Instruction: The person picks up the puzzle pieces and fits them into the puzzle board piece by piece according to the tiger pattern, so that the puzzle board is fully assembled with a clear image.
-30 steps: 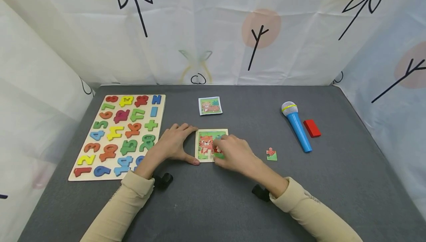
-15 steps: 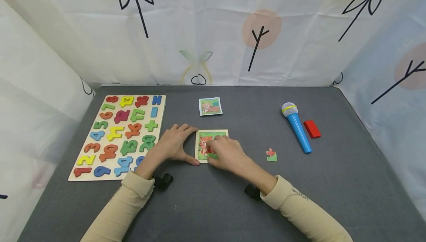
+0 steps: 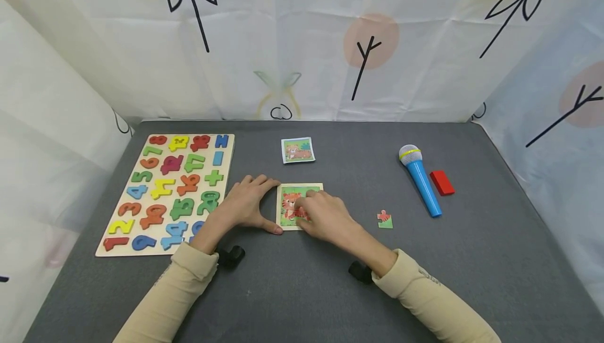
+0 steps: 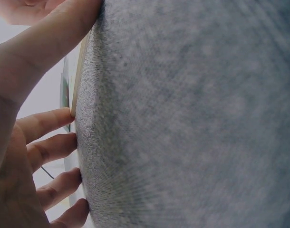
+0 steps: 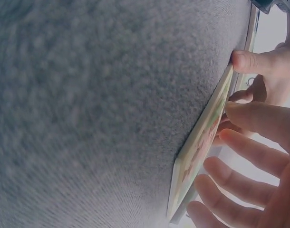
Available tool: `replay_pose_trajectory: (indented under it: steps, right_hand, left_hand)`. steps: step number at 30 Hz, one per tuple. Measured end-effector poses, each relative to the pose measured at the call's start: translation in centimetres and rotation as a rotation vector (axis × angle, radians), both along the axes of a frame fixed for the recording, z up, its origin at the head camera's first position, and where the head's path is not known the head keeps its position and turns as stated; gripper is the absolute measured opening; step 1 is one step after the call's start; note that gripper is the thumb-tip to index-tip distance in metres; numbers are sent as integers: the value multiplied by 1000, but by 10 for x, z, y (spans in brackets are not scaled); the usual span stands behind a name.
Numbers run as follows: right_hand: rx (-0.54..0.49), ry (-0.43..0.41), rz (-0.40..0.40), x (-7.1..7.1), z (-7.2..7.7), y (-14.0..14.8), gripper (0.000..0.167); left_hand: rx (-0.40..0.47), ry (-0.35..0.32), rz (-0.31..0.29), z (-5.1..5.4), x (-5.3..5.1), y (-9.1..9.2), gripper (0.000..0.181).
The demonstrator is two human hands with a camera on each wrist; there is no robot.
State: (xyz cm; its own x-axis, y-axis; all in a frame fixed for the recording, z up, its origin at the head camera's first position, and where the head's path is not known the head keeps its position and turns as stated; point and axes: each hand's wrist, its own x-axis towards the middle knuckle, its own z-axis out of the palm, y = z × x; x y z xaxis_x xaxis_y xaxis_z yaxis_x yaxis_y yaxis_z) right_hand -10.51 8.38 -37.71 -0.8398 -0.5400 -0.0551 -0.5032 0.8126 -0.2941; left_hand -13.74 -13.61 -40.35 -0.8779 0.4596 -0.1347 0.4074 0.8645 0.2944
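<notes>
A small wooden jigsaw board (image 3: pixel 288 191) with a red tiger on green lies flat mid-table. My left hand (image 3: pixel 247 201) is spread along its left side, thumb by the near corner and index finger by the far corner. My right hand (image 3: pixel 327 217) is over the board's right half and covers part of the picture. In the right wrist view its thumb and index fingertips (image 5: pixel 230 110) touch or nearly touch the board's face, a gap between them and no piece visible there. A loose red-and-green puzzle piece (image 3: pixel 385 220) lies to the right.
A board of coloured numbers (image 3: pixel 165 217) lies at the left, partly behind my left wrist. A small tiger picture card (image 3: pixel 298 150) is beyond the jigsaw. To the right lie a blue toy microphone (image 3: pixel 422 183) and a red block (image 3: pixel 442 182). White printed cloth surrounds the table (image 3: pixel 302 290).
My right hand moved left over the board, then slightly back right. The green piece seen at its thumb earlier no longer shows apart from the board. The left hand stays still.
</notes>
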Motion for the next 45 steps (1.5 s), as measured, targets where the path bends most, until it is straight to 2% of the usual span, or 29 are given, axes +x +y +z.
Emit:
replay_pose_trajectory:
  steps: [10, 21, 36, 41, 45]
  right_hand:
    - [-16, 7, 10, 0, -5, -3, 15]
    - [-4, -24, 25, -1, -3, -3, 12]
    - [-12, -21, 1, 2, -5, -5, 6]
    - [9, -1, 4, 2, -4, -3, 17]
    - [-6, -9, 6, 2, -4, -3, 15]
  left_hand:
    - [2, 0, 3, 1, 0, 0, 110]
    - [1, 6, 4, 0, 0, 0, 111]
    - [6, 5, -3, 0, 0, 0, 110]
    - [11, 1, -2, 0, 0, 0, 109]
    - [13, 5, -2, 0, 0, -1, 109]
